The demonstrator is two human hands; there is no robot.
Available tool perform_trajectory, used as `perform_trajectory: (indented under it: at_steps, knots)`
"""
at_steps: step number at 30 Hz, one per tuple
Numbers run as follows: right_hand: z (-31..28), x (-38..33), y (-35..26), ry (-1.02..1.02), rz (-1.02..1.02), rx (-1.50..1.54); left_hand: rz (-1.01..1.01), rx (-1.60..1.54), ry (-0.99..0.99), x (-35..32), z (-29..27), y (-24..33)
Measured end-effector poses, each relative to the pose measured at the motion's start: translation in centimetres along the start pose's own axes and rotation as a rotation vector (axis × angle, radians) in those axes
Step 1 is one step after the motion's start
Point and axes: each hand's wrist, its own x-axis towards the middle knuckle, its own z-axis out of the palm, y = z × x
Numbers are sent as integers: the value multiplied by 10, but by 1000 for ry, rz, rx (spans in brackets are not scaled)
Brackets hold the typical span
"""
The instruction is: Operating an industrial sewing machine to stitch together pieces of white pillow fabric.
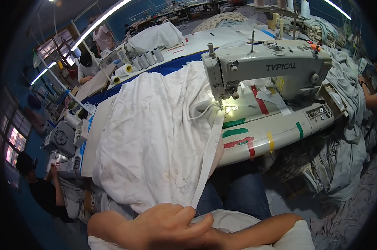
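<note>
At the bottom of the view my forearms come together in front of my body. My left hand is uppermost, its fingers curled at the right wrist; whether it grips anything is hidden. My right forearm reaches in from the right, and its hand lies out of sight beneath the left. Just beyond them a large white cloth, creased and faintly stained, spreads over the table. Its narrow edge strip runs up to the needle area of a lit industrial sewing machine. A white cord loops over the cloth beside the needle.
Coloured tape strips mark the machine bed. Thread cones stand behind the cloth. Heaped fabric lies at the right. Another person sits at the left, others farther back, and one at the right edge.
</note>
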Motion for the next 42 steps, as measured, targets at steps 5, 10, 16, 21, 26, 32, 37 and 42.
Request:
perform_trajectory:
  at_steps: [5,10,16,21,26,32,37,42]
  knots:
    - [3,10,-5,62,-155,83,-101,-51,-101,-10,-7,1]
    - [1,17,-7,26,-101,23,-126,-62,-67,-18,-11,-3]
    - [-37,9,-19,188,-304,-416,-191,83,86,-28,-11,-3]
    - [-78,43,-23,324,-385,-1094,-155,215,208,-21,-1,5]
    - [-106,34,-44,-21,-217,-935,114,-174,403,-6,67,1]
    - [-112,-16,-24,156,-97,-695,-74,-675,-453,52,24,-41]
    - [-103,-61,46,290,139,-560,-138,-768,-307,36,-4,-86]
    - [-108,-75,77,271,233,-572,-265,-854,-157,-15,45,-53]
